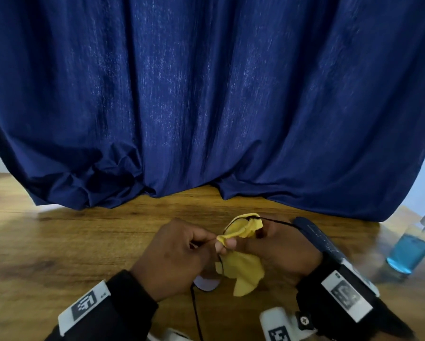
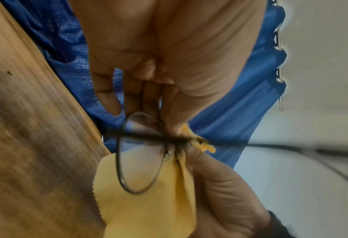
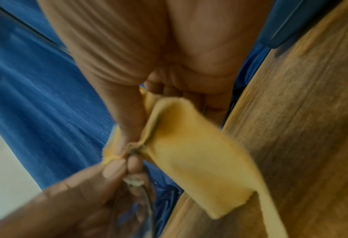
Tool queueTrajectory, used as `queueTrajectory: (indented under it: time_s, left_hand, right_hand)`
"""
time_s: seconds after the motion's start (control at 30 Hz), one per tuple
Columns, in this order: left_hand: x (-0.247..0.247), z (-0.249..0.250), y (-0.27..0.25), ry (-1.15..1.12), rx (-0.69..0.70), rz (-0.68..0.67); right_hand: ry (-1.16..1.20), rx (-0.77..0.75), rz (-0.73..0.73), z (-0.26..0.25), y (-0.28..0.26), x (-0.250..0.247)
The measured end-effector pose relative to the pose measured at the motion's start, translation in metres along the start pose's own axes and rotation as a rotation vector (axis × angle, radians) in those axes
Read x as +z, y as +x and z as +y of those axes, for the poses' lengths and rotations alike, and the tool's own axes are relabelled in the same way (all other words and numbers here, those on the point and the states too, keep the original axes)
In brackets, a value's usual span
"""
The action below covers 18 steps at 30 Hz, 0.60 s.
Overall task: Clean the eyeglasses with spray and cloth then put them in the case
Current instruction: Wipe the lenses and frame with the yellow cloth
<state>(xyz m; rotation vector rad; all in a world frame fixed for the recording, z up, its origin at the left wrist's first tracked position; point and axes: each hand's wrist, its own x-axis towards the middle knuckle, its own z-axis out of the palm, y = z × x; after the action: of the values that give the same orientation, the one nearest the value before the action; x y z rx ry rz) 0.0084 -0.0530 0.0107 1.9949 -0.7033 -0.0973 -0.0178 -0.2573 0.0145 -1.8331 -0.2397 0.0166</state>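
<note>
Thin black-framed eyeglasses (image 2: 140,154) are held above the wooden table between both hands. My left hand (image 1: 204,243) pinches the frame near the bridge, one lens (image 1: 206,284) hanging below it. A yellow cloth (image 1: 245,267) is bunched around the other lens, and my right hand (image 1: 249,247) pinches it there with thumb and fingers; that lens is hidden by the cloth (image 3: 189,153). One temple arm (image 1: 277,221) sticks out to the right. A spray bottle (image 1: 408,254) with blue liquid stands at the right. The dark blue case (image 1: 314,235) lies just behind my right hand.
A dark blue curtain (image 1: 206,94) hangs down onto the back of the table (image 1: 83,242). Bare wood shows to the left of the hands. White wrist-camera mounts (image 1: 280,323) sit at the bottom edge.
</note>
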Motion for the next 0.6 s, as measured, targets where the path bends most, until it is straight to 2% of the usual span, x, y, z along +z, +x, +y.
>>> queueTrajectory:
  time_s: [0.13,0.27,0.4,0.5,0.6]
  left_hand:
    - [0.004,0.001,0.0,0.02,0.003,-0.021]
    - [0.001,-0.004,0.001,-0.037,-0.03,0.008]
    - [0.0,-0.005,0.001,-0.027,-0.057,0.003]
    - [0.004,-0.003,0.0,0.025,-0.033,-0.008]
    - [0.005,-0.003,0.0,0.019,-0.006,-0.018]
  right_hand:
    - [0.013,-0.021,0.01,-0.006,-0.001,0.007]
    - [0.025,-0.004,0.105,0.002,0.0,0.001]
    - [0.035,0.047,0.064,0.001,0.0,0.002]
    - [-0.005,-0.004,0.061,0.002,0.001,0.009]
    - [0.019,-0.005,0.188,0.004,0.003,0.012]
